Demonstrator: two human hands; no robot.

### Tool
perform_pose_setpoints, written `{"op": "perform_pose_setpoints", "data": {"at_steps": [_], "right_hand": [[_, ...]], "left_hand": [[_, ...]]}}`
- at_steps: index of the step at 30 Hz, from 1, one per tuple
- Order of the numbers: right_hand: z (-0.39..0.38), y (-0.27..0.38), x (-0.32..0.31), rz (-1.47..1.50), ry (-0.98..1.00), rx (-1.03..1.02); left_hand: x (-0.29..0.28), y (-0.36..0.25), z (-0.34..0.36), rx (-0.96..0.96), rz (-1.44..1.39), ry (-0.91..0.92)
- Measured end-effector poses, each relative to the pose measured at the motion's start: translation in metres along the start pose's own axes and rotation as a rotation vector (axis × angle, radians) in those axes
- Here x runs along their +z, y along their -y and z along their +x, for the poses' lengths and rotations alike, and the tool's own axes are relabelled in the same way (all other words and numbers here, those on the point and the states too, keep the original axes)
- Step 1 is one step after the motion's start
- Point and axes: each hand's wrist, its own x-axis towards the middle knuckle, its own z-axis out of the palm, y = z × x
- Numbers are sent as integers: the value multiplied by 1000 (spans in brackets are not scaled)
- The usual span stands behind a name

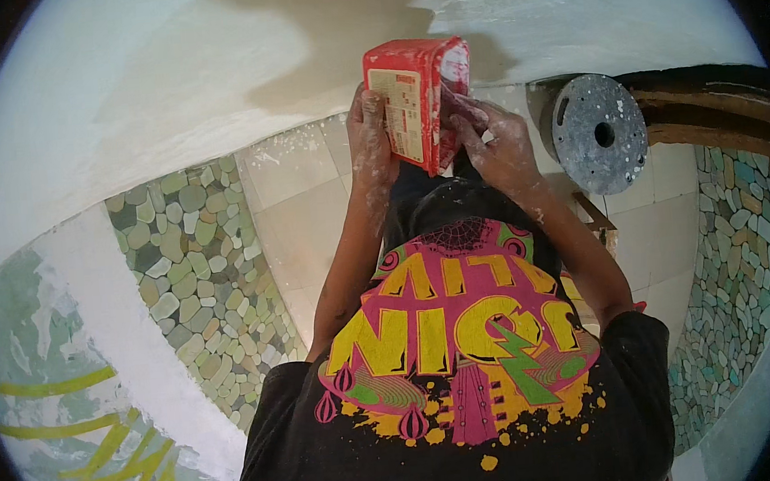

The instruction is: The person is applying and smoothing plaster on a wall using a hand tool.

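Observation:
A red, box-shaped plastic tub (380, 60) with a pale label is held up in front of me, tilted so that its mouth faces right. White paste (454, 65) coats the inside near the upper rim. My left hand (371, 137) grips the tub's left side, the thumb lying along the label face. At the mouth is my right hand (502, 145), its fingers bent and drawn together. Whatever those fingers hold is hard to make out against the tub's dark, smeared opening. White smears cover both hands and wrists.
A pale wall (165, 86) rises just ahead. At the right stands a grey round disc (588, 157) with a centre hole, beside dark curved wood (709, 106). Pebble strips (192, 265) border the beige floor tiles (294, 175). Green surfaces with yellow strokes (56, 429) lie far left.

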Motion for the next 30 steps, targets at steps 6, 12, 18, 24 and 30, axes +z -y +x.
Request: {"op": "perform_pose_setpoints", "data": {"at_steps": [6,12,18,24,30], "right_hand": [[-3,1,-2,223,202,453],[-10,-30,-18,1286,123,772],[-19,-20,-16,1364,10,815],[-13,0,-30,1015,-126,553],[-7,-2,-35,1235,-191,617]], "left_hand": [[5,3,-1,-167,-116,-61],[4,2,-2,-245,-213,-3],[10,6,-9,-371,-318,76],[15,7,-6,-386,-359,93],[20,6,-4,-397,-549,143]]}}
